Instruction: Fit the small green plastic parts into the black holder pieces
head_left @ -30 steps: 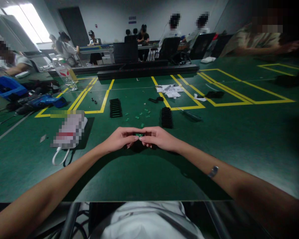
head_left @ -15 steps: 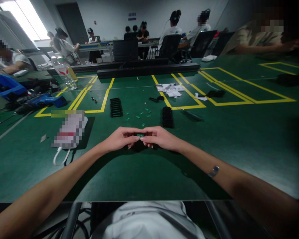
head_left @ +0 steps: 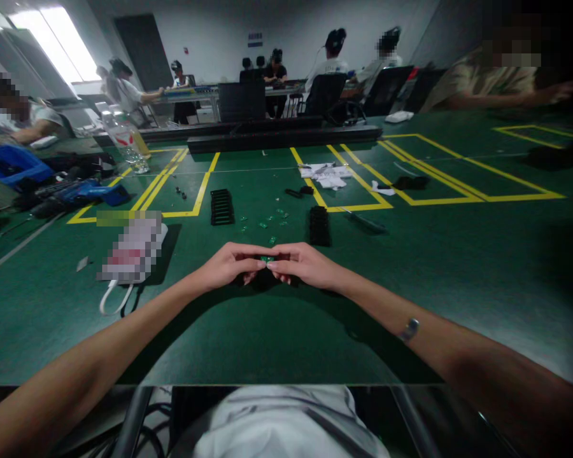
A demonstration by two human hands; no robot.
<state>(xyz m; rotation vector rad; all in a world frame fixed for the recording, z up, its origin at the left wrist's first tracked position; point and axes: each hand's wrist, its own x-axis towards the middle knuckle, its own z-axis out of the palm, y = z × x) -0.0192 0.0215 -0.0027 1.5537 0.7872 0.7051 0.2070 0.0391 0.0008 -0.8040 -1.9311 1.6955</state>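
Note:
My left hand (head_left: 230, 266) and my right hand (head_left: 300, 263) meet above the green table, thumbs and forefingers closed together. Between the fingertips both pinch a small green circuit board (head_left: 267, 259), most of which the fingers hide. Just beyond them several more small green boards (head_left: 263, 226) lie loose on the tabletop. A black slotted rack (head_left: 222, 207) is set down to the left of these boards, and a second black slotted part (head_left: 319, 226) to their right.
A power bank (head_left: 136, 251) with a white cable loop lies left of my hands. Farther left are a blue power tool (head_left: 93, 191), a blue bin (head_left: 14, 164) and a plastic bottle (head_left: 127, 143). White paper scraps (head_left: 327, 173) and tweezers-like metal (head_left: 365, 221) lie to the right. Other people sit around.
The whole view has shifted very slightly. Both hands keep the same pinch on the small board, with hardly any movement; the things on the table stay where they were.

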